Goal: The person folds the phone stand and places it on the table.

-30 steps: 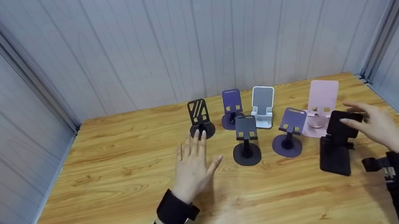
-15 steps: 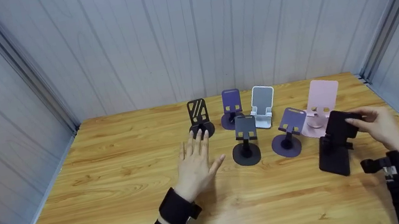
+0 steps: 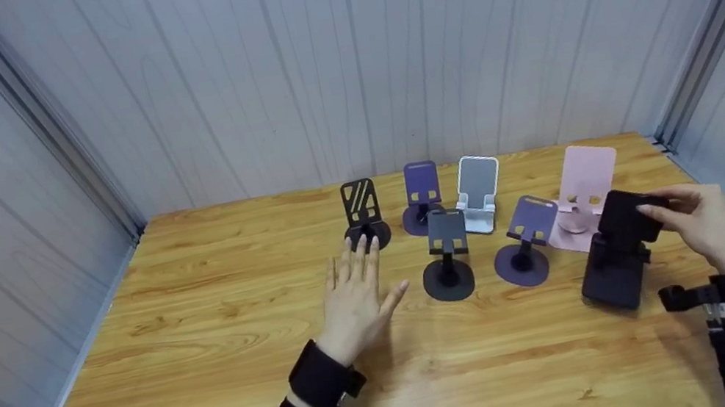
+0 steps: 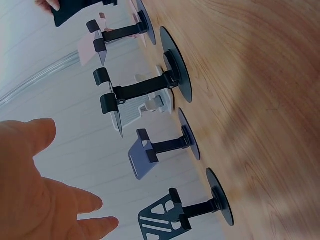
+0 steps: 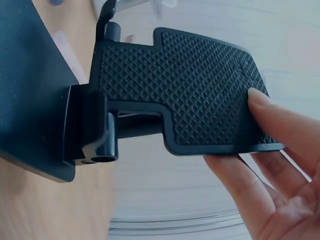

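Observation:
My right hand (image 3: 708,228) pinches the upper plate of a black phone stand (image 3: 615,272), thumb on the front and fingers behind. In the right wrist view this plate shows a textured pad (image 5: 205,92) and two front hooks, with the flat base at the left. My left hand (image 3: 352,306) is held palm down with straight fingers and grips nothing. Its fingertips lie in front of a black slotted phone stand (image 3: 361,205); in the left wrist view the hand is apart from that stand. A pink phone stand (image 3: 589,167) is partly hidden behind the held one.
Between the hands stand a dark grey phone stand (image 3: 446,233) and a purple one (image 3: 534,214). Behind them are another purple stand (image 3: 420,178) and a white one with a grey pad (image 3: 478,181). Panel walls (image 3: 337,59) enclose the wooden table (image 3: 230,383).
My right fingers have closed onto the black stand's upper plate. The stand has since shifted slightly up and right, its base tilting a little. My left hand moved slightly right, then stayed still.

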Motion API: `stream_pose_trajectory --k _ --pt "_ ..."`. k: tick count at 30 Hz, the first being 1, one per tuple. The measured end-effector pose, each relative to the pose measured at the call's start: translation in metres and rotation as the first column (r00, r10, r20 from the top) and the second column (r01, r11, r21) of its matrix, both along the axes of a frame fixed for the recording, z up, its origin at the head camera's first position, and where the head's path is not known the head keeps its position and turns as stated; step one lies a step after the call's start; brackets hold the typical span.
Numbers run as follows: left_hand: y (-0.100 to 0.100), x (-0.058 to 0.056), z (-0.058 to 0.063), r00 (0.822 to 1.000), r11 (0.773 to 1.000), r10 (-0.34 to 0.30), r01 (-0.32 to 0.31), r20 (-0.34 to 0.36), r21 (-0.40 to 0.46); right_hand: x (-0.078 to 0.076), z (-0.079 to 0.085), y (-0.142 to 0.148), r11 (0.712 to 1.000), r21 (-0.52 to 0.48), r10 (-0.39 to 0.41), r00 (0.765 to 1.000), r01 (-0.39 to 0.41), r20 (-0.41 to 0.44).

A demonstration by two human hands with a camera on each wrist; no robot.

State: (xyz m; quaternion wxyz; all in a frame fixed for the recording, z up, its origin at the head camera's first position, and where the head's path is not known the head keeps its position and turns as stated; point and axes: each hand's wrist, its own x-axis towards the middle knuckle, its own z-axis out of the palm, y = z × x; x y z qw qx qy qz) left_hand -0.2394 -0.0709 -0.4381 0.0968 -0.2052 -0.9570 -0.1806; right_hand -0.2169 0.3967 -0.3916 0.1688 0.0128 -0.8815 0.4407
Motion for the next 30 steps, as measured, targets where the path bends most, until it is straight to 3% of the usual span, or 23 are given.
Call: stream_pose_trajectory --k 5,10,13,16,23,30 --pt "0.000 -0.001 -0.002 1.000 1.000 0.002 -0.002 0.001 0.004 0.009 0.018 -0.012 0.994 0.006 -0.107 0.992 0.108 -0.066" --pt "-0.001 -0.003 -0.003 1.000 1.000 0.009 -0.009 0.001 -0.006 0.019 0.032 -0.026 0.977 -0.003 -0.209 0.965 0.212 -0.157" --pt "-0.001 -0.003 -0.002 1.000 1.000 0.013 -0.013 0.017 -0.012 0.023 0.039 -0.036 0.972 -0.042 -0.234 0.950 0.230 -0.206" --pt "0.001 -0.003 -0.001 0.999 1.000 0.015 -0.014 0.038 -0.018 0.027 0.043 -0.044 0.975 -0.068 -0.220 0.949 0.210 -0.226" --pt "0.009 -0.004 0.003 0.999 0.999 -0.011 0.013 0.049 -0.032 0.022 0.044 -0.072 0.991 -0.094 -0.110 0.970 0.091 -0.218" --pt "0.024 -0.005 0.006 0.994 0.997 -0.076 0.076 0.075 0.004 0.011 0.045 -0.107 0.996 -0.090 -0.027 0.962 0.002 -0.273"
